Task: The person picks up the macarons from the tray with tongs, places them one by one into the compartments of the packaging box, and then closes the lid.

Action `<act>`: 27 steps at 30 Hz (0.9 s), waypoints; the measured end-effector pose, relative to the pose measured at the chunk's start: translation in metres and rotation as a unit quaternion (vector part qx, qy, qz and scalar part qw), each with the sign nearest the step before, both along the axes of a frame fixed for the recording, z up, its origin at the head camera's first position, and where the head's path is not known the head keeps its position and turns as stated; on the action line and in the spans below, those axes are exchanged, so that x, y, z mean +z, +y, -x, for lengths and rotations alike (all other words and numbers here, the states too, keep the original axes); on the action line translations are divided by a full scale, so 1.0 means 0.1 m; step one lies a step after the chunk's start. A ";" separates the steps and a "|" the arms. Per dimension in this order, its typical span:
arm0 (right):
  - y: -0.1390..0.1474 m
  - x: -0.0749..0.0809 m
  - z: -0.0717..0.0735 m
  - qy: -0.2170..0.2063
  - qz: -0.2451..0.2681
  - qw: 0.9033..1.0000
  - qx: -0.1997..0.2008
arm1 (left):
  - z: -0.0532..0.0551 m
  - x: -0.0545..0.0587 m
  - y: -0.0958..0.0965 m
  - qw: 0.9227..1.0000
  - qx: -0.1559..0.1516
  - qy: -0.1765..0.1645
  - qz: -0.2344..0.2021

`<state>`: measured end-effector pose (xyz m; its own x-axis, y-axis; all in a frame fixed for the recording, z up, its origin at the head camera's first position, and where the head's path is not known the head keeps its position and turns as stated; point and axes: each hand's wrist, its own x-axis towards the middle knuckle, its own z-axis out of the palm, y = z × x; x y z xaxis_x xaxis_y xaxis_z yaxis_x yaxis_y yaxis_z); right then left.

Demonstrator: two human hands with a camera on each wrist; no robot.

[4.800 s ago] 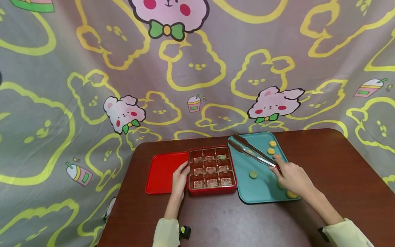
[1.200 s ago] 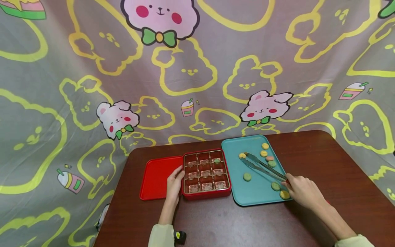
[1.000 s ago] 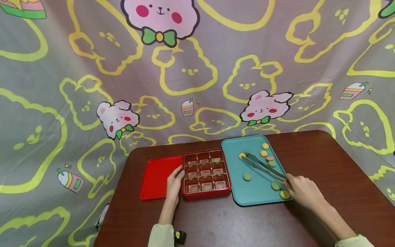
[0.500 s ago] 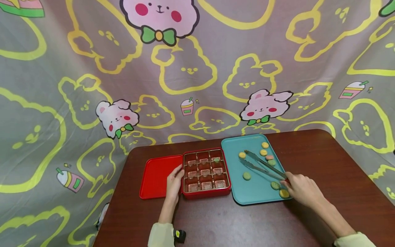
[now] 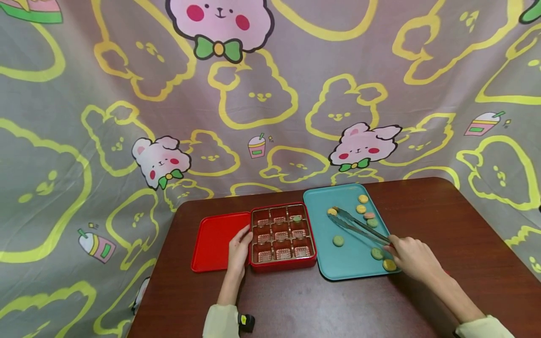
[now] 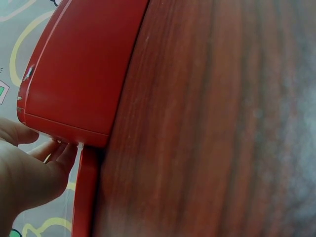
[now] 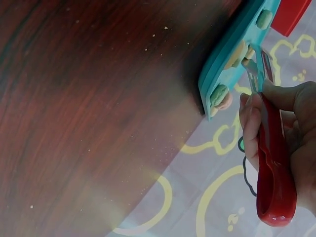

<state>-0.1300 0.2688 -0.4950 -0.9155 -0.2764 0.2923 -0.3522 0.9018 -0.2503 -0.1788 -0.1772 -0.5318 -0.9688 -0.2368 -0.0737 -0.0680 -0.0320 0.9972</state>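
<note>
Yellow cookie [image 5: 389, 265] in tray's [image 5: 346, 266] near right corner, green cookie [image 5: 377, 254] just beside. Right hand [image 5: 416, 258] grips red-handled tongs [image 7: 276, 165] over tray's right edge. Left hand [image 5: 238, 251], fingers relaxed, touches box's [image 5: 283, 267] left side; lid [image 5: 220, 241] flat beside box. Lone green [image 5: 338, 241] near tray's left edge. Small green [image 5: 297, 218] in box's far right compartment. Tong tips at another yellow [image 5: 332, 212]; can't tell if pinched. Pink [image 5: 369, 215], third green [image 5: 372, 223], two yellows [image 5: 361, 209] up tray's right edge. Patterned cloth [image 5: 304, 108] behind worktop [image 5: 317, 305].
</note>
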 end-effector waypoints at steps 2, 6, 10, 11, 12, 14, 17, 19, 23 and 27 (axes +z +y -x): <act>0.00 0.01 0.00 -0.004 0.000 1.000 -0.001 | 0.00 0.00 0.00 1.000 0.001 -0.002 -0.002; 0.00 0.04 -0.01 -0.011 0.001 1.000 -0.003 | 0.00 0.00 0.00 1.000 0.001 -0.001 -0.003; -0.01 0.06 -0.02 -0.011 0.000 1.000 -0.004 | 0.00 0.00 0.00 1.000 0.001 0.001 -0.006; -0.01 0.06 -0.02 -0.011 0.000 1.000 -0.004 | 0.00 0.00 0.00 1.000 0.001 0.001 -0.006; -0.01 0.07 -0.02 -0.010 -0.001 1.000 -0.004 | 0.01 0.00 0.00 1.000 0.001 0.001 -0.007; -0.02 0.08 -0.02 -0.008 -0.002 1.000 -0.004 | 0.00 0.00 0.00 1.000 0.001 0.002 -0.004; -0.03 0.10 -0.02 0.002 -0.001 1.000 -0.002 | 0.00 0.01 0.00 1.000 0.000 0.000 -0.001; -0.04 0.11 -0.03 0.013 0.000 1.000 0.000 | -0.01 0.01 0.00 1.000 0.000 -0.001 -0.001; -0.07 0.13 -0.04 0.036 0.003 0.999 0.005 | 0.01 -0.01 -0.01 1.000 -0.002 -0.004 -0.004; -0.10 0.15 -0.06 0.049 0.005 0.999 0.009 | 0.03 -0.03 -0.02 1.000 -0.006 -0.003 -0.004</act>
<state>-0.1242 0.2592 -0.4797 -0.8779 -0.2887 0.3821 -0.3907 0.8931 -0.2228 -0.1813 -0.1796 -0.5353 -0.9710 -0.2245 -0.0819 -0.0751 -0.0386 0.9964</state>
